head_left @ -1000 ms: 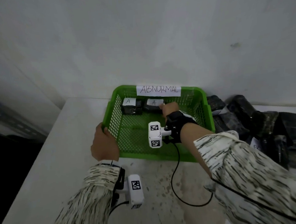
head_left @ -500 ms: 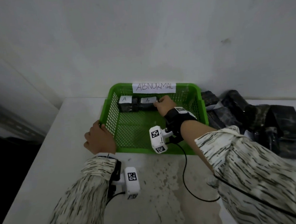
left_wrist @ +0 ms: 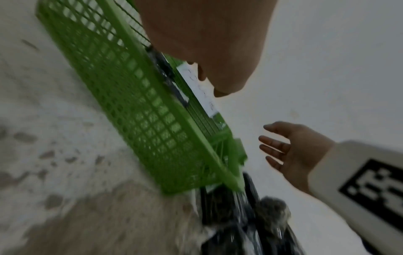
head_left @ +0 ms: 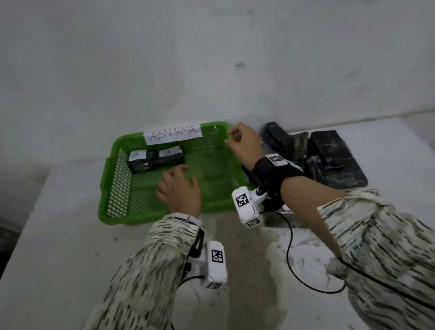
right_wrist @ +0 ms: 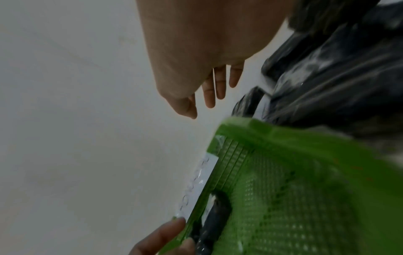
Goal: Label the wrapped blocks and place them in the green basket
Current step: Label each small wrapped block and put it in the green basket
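The green basket point(head_left: 112, 218) stands against the wall with a paper sign reading ABNORMAL point(head_left: 173, 135) on its far rim. Two black wrapped blocks, each with a white "A" label, lie side by side in its far left corner point(head_left: 141, 162) point(head_left: 170, 156). My left hand point(head_left: 179, 190) hovers over the basket's middle, fingers relaxed and empty. My right hand point(head_left: 243, 142) is above the basket's far right corner, holding nothing; the left wrist view shows its fingers point(left_wrist: 274, 146) spread. In the right wrist view the right hand's fingers point(right_wrist: 213, 89) are straight above the basket point(right_wrist: 283, 189).
A pile of black wrapped blocks point(head_left: 334, 156) lies on the table to the right of the basket, also seen as the dark pile point(right_wrist: 338, 69). The white wall runs close behind. The table point(head_left: 63, 253) drops off at its left edge. Wrist-camera cables trail near my forearms.
My left hand has let go of the basket's left rim and moved over its middle. My right hand has left the labelled block and drawn back to the right, above the far right corner.
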The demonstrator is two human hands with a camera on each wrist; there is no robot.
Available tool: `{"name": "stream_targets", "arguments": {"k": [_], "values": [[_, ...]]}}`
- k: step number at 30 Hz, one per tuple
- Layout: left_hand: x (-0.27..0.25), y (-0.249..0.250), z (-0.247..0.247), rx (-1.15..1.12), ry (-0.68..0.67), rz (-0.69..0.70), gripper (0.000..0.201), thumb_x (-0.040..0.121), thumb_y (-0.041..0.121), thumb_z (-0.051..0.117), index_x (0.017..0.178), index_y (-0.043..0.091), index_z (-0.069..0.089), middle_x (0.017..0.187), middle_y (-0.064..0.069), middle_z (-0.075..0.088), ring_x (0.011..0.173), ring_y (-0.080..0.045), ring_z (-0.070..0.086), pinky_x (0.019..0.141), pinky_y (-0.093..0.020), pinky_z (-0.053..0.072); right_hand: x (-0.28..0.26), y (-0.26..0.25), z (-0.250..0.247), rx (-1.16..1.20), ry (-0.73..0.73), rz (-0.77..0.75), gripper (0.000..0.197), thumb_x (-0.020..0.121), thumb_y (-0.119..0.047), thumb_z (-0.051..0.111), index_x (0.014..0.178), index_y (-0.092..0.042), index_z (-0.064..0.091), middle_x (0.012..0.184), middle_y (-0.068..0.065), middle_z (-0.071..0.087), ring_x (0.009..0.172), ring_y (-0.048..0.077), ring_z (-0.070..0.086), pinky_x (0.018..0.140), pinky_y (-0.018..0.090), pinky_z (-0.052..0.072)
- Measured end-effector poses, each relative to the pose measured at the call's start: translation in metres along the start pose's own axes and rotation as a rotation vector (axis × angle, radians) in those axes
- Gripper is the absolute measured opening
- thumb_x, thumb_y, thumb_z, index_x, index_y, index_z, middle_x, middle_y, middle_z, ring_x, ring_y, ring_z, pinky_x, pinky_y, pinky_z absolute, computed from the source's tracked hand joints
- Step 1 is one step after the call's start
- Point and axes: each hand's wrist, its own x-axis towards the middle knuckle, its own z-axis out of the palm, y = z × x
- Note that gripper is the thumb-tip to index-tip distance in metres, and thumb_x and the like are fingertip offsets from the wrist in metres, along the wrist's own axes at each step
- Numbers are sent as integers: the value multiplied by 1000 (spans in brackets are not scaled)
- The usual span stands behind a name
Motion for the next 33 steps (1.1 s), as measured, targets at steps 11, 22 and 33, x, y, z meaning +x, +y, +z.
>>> {"name": "stream_targets", "arguments": {"k": [11, 22, 33], "values": [[-48, 44, 52, 215, -354, 269, 53, 91, 57, 39, 130, 21, 42, 132, -3, 54, 130, -22, 35, 112, -52, 9, -6, 82, -92, -487, 219, 265, 52, 76, -22, 69, 124, -15, 50, 133, 19, 38, 122, 39, 36, 96, 43, 38], [-45, 47, 51, 298, -389, 259, 53, 92, 55, 40, 133, 21, 40, 138, -5, 49, 131, -25, 31, 110, -50, 12, 10, 97, -84, -529, 67, 343, 43, 86, -14, 59, 126, -14, 44, 136, 22, 36, 122, 44, 41, 100, 48, 35], [-44, 50, 37, -172, -337, 88, 49, 85, 35, 60, 129, 25, 43, 134, -6, 44, 128, -27, 31, 106, -42, 21, -37, 48, -101, 237, 233, 1, 28, 72, -4, 63, 93, -21, 53, 108, 10, 50, 90, 22, 50, 79, 33, 43]]}}
